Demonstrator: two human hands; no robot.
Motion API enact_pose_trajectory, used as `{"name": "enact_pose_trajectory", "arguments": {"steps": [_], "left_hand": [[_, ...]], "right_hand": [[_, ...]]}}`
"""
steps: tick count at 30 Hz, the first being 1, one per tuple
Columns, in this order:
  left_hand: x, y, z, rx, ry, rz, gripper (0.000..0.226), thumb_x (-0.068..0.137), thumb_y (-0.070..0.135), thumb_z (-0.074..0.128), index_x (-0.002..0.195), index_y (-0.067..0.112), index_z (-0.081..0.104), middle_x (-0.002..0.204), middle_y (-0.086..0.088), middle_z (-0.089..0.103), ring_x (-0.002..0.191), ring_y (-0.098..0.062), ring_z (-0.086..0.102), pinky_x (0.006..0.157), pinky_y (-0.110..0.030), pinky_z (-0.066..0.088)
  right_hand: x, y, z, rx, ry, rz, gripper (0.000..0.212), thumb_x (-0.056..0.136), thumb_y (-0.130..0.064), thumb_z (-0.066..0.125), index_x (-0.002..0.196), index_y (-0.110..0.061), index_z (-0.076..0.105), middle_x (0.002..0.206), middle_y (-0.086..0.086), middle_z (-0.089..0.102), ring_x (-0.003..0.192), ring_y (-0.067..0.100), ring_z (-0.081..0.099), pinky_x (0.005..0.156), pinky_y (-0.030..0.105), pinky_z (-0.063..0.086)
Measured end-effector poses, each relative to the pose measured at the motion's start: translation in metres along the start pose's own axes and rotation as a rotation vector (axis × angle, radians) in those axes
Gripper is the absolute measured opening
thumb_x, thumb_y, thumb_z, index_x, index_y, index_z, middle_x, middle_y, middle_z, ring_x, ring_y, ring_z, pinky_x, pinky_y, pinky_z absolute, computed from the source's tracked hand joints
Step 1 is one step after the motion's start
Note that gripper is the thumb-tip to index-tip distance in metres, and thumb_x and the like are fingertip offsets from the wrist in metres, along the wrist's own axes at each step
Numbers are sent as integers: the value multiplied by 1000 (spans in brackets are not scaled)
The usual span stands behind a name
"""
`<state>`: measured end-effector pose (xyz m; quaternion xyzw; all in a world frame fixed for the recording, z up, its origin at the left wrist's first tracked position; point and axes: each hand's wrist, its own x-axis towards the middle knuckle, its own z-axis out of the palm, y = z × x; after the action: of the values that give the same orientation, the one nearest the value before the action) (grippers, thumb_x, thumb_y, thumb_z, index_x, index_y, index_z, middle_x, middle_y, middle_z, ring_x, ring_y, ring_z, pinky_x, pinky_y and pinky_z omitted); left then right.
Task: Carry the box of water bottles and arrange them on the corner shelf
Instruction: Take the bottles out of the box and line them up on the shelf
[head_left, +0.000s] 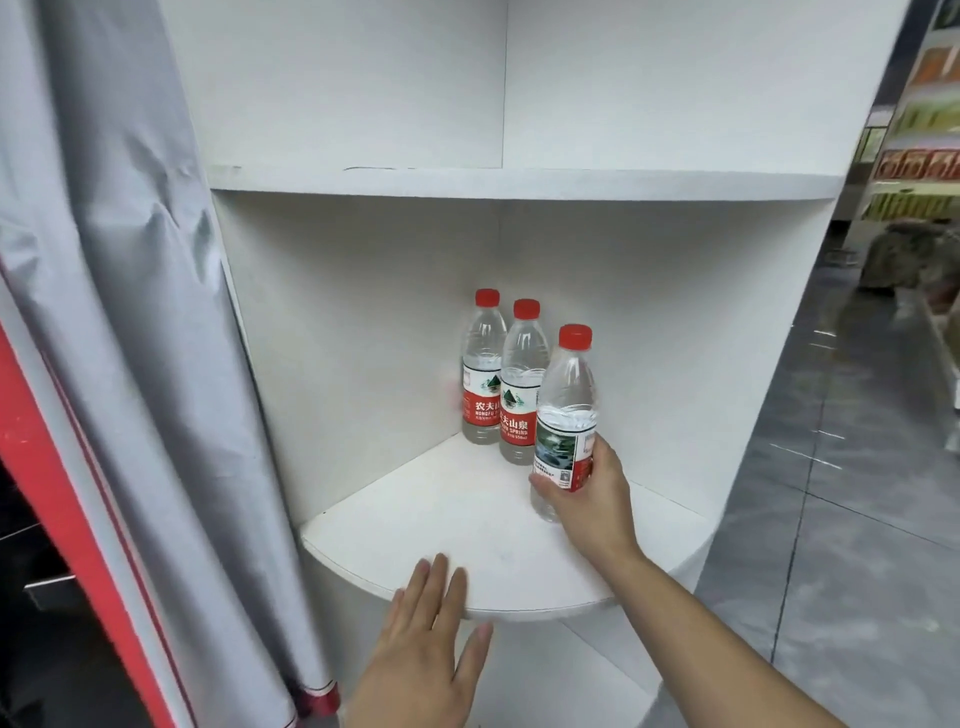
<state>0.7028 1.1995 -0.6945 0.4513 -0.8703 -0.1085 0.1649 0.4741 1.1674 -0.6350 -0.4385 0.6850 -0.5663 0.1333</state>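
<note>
A white corner shelf (447, 525) with a rounded front edge fills the middle of the view. Two clear water bottles with red caps and red labels stand upright deep in its corner, one at the back (482, 369) and one just in front of it (521, 384). My right hand (592, 493) grips the lower part of a third bottle (569, 405), slightly tilted, to the right of those two, its base at the shelf board. My left hand (421, 644) hovers flat with fingers spread at the shelf's front edge, holding nothing. The box is not in view.
Another white shelf board (519, 182) runs above. A grey curtain with red trim (130, 312) hangs close on the left. On the right lies a grey tiled floor (852, 493), with blurred store shelving (924, 130) beyond.
</note>
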Motion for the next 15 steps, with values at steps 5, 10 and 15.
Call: {"name": "enact_pose_trajectory", "arguments": {"steps": [5,10,15], "left_hand": [[2,1,2,-15,-64,-41,73,99,52,7,123,16,66,132,-4,64,128,-14,41,109,-20,8],[4,4,-1,27,10,-41,96,84,68,-16,144,21,42,155,0,31,145,-16,28,112,-22,8],[1,12,-13,-13,-42,-88,105,60,74,-25,152,31,-1,158,16,-17,136,5,-24,112,-16,-19]], "right_hand": [[20,11,12,13,30,20,60,58,-31,83,111,-30,56,111,2,65,97,18,67,84,43,58],[37,14,19,11,74,-17,67,52,-31,82,113,-29,55,113,2,63,99,19,66,83,45,58],[50,23,24,26,90,-29,73,51,-24,84,117,-29,53,116,3,62,105,20,64,90,46,55]]}}
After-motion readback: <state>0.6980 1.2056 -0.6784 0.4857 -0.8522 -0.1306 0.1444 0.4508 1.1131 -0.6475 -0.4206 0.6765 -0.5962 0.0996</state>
